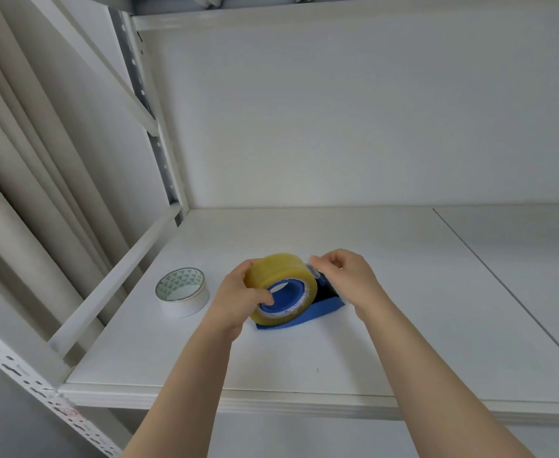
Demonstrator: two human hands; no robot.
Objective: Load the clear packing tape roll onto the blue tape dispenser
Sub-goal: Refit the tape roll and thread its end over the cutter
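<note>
The clear packing tape roll [276, 276], yellowish and thick, sits around the blue hub of the blue tape dispenser [324, 307], which rests on the white shelf board. My left hand [238, 299] grips the roll's left side, thumb at the hub. My right hand [347, 276] is at the dispenser's far end, fingertips pinched near the roll's upper right edge, seemingly on the tape's free end. The dispenser's cutter end is partly hidden behind that hand.
A white tape roll [182, 291] with a green triangle-patterned core lies flat to the left of my left hand. White shelf board [403, 342] has a seam on the right. Shelf frame upright and rail [119, 276] border the left; back wall close behind.
</note>
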